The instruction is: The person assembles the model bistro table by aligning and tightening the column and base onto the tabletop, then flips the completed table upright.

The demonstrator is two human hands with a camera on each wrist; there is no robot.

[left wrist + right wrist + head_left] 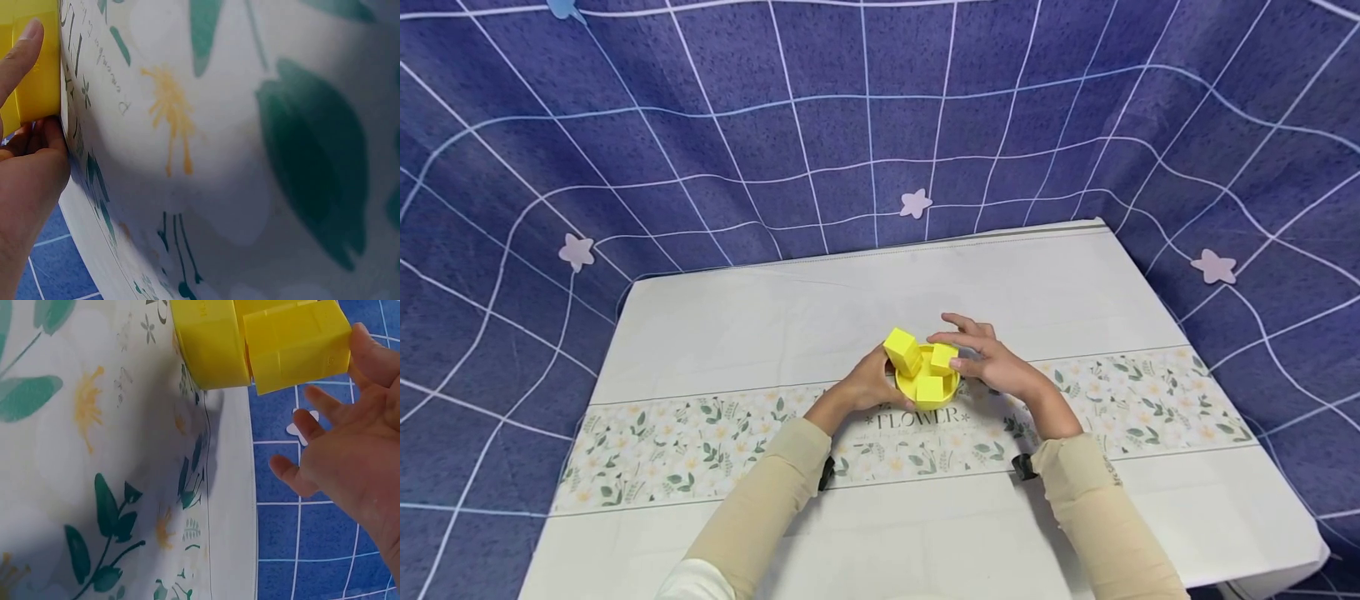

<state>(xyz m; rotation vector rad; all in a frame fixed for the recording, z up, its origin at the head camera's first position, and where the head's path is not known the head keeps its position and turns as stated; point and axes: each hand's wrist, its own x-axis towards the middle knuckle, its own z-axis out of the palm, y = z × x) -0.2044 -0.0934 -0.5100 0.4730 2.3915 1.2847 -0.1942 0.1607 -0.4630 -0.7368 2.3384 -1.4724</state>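
A round yellow container (955, 390) stands on the table's floral band, holding several yellow blocks. My left hand (867, 382) grips its left side, thumb along the near wall and fingers behind; the left wrist view shows the thumb over the yellow wall (37, 87). One taller yellow block (901, 348) rises on the left, close above that hand. A second block (929, 390) sits at the near side. My right hand (996, 360) pinches the top of the right block (944, 357) between thumb and index finger, its other fingers spread. In the right wrist view this block (297, 347) projects above the rim.
The white table cover (760, 325) has a floral strip with the word FLOWER in front of the container. A blue gridded curtain (820, 142) hangs behind the table and along both sides. Dark wrist bands (1022, 467) show under the sleeves.
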